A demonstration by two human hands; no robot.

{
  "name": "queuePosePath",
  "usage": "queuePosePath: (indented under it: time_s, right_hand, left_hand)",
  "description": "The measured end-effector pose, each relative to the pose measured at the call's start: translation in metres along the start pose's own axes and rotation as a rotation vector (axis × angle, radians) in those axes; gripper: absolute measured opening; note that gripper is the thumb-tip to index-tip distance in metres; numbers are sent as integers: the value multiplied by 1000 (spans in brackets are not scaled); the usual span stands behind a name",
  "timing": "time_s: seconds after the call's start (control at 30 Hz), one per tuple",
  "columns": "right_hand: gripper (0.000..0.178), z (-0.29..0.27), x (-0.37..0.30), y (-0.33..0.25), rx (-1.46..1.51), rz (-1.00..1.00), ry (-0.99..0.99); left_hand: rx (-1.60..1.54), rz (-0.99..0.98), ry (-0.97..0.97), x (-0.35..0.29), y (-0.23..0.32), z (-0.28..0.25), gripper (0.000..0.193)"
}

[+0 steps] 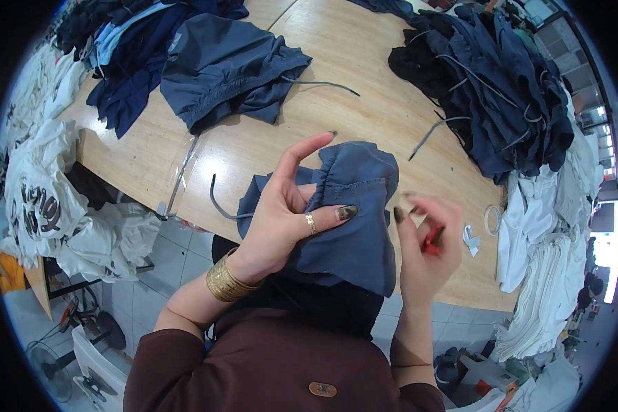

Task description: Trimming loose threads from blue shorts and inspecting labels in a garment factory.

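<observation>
My left hand (278,213) grips a blue-grey garment (350,240) by its gathered, elastic-looking edge, with the thumb on top and the forefinger raised. A grey cord (221,204) trails from the garment's left side over the table edge. Just right of the cloth, my right hand (429,237) is closed around a small red tool (433,240), mostly hidden in the palm. Its thumb and forefinger come close together near the garment; whether they pinch a thread is too blurred to tell.
On the wooden table (336,69) a similar blue-grey garment (226,72) lies at the far left, beside navy clothes (127,89). A heap of dark garments (501,96) with loose cords stands at the right. White clothes (48,199) hang at the left; a folded white stack (539,295) is at the right.
</observation>
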State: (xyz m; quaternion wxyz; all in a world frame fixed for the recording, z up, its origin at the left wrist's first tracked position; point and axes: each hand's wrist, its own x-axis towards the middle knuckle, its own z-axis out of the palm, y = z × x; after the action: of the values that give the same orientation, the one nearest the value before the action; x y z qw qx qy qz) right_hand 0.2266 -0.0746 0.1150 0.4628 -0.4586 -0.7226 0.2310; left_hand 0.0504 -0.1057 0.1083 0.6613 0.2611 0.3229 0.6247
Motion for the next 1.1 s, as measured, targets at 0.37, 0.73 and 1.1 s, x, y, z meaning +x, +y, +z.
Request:
queuePosePath:
  time_s: [0.37, 0.73, 1.1]
  right_hand:
    - [16, -3, 7, -26, -29, 22, -244]
    - [24, -15, 9, -20, 88, 171, -277]
    - [30, -24, 8, -6, -204, -162, -349]
  left_hand:
    - [206, 145, -89, -1, -5, 2, 75]
    - [196, 12, -91, 0, 3, -1, 69]
    - [223, 33, -137, 1, 5, -7, 69]
